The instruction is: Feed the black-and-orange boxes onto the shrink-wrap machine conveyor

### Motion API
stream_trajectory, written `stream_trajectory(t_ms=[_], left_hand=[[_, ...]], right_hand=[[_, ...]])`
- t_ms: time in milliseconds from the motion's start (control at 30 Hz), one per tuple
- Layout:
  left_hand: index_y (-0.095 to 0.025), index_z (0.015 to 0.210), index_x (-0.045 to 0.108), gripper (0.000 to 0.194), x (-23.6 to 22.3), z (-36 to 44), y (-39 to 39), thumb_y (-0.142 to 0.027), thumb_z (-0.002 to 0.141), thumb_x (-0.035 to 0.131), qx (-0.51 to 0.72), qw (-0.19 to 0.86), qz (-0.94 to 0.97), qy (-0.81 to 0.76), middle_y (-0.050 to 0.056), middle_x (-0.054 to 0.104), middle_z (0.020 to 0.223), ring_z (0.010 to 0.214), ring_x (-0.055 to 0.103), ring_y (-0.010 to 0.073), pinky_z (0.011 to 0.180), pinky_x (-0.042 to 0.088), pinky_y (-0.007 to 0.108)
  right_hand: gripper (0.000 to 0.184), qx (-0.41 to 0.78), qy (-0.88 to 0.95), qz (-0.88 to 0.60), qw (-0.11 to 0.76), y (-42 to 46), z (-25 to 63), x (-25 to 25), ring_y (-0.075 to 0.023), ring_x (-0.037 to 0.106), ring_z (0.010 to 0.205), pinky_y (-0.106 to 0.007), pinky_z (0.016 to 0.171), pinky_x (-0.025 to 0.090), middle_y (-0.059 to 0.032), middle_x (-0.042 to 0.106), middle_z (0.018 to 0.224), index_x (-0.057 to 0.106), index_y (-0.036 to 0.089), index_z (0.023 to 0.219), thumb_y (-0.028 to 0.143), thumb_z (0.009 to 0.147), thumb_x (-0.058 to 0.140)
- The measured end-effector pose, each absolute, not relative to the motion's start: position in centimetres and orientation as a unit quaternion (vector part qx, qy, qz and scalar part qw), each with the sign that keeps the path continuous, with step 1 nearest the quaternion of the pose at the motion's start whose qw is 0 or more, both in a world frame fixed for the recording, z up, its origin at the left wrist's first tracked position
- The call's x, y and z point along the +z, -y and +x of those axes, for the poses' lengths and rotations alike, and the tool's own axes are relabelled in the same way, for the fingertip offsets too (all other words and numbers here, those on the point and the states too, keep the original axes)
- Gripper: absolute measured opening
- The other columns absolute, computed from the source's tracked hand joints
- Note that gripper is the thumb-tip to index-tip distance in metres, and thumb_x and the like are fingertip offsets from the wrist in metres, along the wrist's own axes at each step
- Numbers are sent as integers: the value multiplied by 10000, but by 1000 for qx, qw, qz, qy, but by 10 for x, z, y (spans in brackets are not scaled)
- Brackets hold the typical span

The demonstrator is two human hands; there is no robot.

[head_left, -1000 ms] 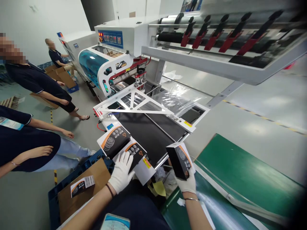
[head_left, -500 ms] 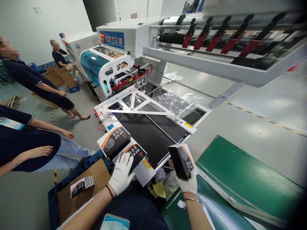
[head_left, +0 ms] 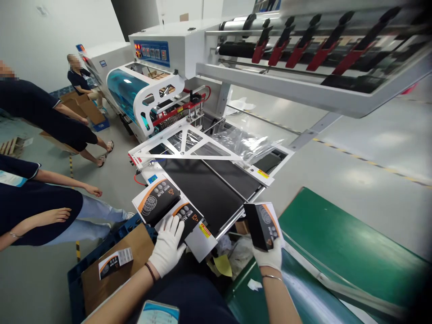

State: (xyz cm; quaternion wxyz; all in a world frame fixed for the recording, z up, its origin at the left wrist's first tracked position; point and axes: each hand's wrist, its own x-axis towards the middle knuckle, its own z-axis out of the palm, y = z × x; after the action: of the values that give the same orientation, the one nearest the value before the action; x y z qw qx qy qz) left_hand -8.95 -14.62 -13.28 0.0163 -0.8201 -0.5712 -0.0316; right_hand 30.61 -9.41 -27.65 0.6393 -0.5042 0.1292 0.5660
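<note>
Navy cloth covered the person [head_left: 40, 198] standing well to the left of the left hand [head_left: 168, 246]. Between the two, lower down, a brown cardboard surface [head_left: 140, 252] lay over a blue pallet [head_left: 74, 281], and a loose box [head_left: 114, 263] with black, white and orange print sat on that cardboard. Just beyond the left hand, a farther box [head_left: 160, 197] marked MINI SLIM lay on its broad side, next to a matching nearer box [head_left: 189, 215]. White-gloved, the left hand rested on that nearer box, fingers slightly spread and laid flat over its printed top. To the right of these boxes ran a black belt [head_left: 199, 184], ahead of and between the hands, with a white triangular frame [head_left: 205, 157] across its far part. Nearer, a yellow scrap [head_left: 222, 265] lay low between the hands. The right hand [head_left: 269, 257], also gloved, was clamped around the near end of a held box [head_left: 269, 221] of the same print, raised and tilted, well apart from the left hand. To the right of the right hand stretched a long green surface [head_left: 324, 220].
</note>
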Motion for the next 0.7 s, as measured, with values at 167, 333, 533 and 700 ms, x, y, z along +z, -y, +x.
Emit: stream_trajectory(t_ms=[167,333,533,700], left_hand=[[-112,1521,473,758,-132,-89,147,-292,818,692,-28,4,-817,575,240,426,1585,1467,399,448,1179,365,595],[-130,1512,481,751,-130,-88,148,-290,810,693,-36,31,-818,574,225,427,1590,1456,415,436,1177,368,587],[-140,1485,494,744,-125,-86,147,-314,795,709,-31,64,-820,567,212,473,1559,1416,464,421,1137,422,565],[-146,1478,493,723,-126,-86,147,-309,805,700,-25,71,-820,567,212,478,1551,1411,463,421,1132,422,558]], right_hand=[[353,527,-143,-517,659,85,331,-303,-156,635,1287,-420,1102,514,23,706,1326,703,301,1166,511,990,479],[309,513,-129,-526,666,64,358,-315,-141,658,1248,-437,1064,536,37,678,1373,681,308,1184,455,1006,476],[345,517,-114,-507,680,20,364,-307,-170,622,1305,-409,1110,499,-60,638,1430,689,225,1190,455,1005,510],[296,473,-135,-536,686,-13,368,-310,-178,681,1208,-488,1074,517,-48,667,1387,662,226,1210,397,990,561]])
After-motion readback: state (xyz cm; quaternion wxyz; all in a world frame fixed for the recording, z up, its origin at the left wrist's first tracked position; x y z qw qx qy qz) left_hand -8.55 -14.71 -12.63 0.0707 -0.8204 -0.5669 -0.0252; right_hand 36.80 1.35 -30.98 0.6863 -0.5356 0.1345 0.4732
